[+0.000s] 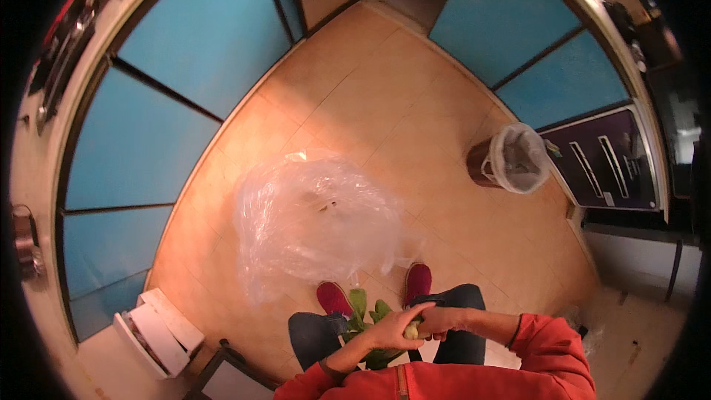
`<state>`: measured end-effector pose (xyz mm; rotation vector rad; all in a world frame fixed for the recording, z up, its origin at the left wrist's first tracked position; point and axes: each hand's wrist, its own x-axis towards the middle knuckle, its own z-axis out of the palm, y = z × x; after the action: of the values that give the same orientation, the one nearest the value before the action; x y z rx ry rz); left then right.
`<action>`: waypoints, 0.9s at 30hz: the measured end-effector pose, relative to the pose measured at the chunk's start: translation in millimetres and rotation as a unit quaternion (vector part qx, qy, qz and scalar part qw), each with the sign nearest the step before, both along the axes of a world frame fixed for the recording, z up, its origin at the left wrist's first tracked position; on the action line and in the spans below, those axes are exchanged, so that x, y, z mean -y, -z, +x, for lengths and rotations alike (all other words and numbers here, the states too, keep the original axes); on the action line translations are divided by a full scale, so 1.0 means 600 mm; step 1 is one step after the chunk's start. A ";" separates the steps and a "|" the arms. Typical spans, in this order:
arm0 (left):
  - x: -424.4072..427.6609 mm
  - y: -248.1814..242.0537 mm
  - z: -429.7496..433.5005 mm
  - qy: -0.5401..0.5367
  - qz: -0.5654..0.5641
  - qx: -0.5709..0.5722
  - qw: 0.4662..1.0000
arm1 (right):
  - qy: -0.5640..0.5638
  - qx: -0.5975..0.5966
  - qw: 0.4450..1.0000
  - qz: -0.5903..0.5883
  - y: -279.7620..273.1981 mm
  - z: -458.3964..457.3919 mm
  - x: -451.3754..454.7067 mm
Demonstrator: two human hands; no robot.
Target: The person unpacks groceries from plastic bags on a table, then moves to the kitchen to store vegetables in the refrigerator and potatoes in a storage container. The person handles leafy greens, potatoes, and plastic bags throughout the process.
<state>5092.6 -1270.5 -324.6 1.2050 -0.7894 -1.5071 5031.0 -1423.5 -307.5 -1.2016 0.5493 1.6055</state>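
A leafy green vegetable with a pale stalk base is over my lap, between my knees. My left hand wraps around its stalks, with the leaves spreading toward the left. At the pale base, my right hand has its fingers curled against the stalk; whether they also hold something small is hidden. Both hands touch or nearly touch each other. In front of my shoes, a clear plastic sheet lies crumpled on the tiled floor, with a few small bits on it.
To the right stands a brown waste bin with a clear liner. Blue cabinet doors line both sides. A white box-like thing with loose panels and a dark-framed object lie low on the left.
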 end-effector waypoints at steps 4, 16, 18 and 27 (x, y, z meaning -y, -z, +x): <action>0.013 -0.131 -0.047 0.080 0.054 0.027 0.995 | 0.169 -0.035 0.984 0.043 -0.121 -0.090 0.004; 0.297 -0.399 -0.174 0.018 0.074 -0.048 0.996 | 0.555 0.299 0.764 -0.136 -0.475 -0.324 0.197; 0.397 -0.449 -0.223 0.029 0.040 0.029 0.998 | 0.564 0.358 0.704 -0.242 -0.515 -0.383 0.251; 0.705 -0.664 -0.507 0.114 -0.067 -0.032 0.991 | 0.636 0.441 0.407 -0.484 -0.655 -0.608 0.368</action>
<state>4788.1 -1693.3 74.1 0.9889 -0.9958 -1.6402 4666.3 -1644.5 85.2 -1.4513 1.2362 -0.9261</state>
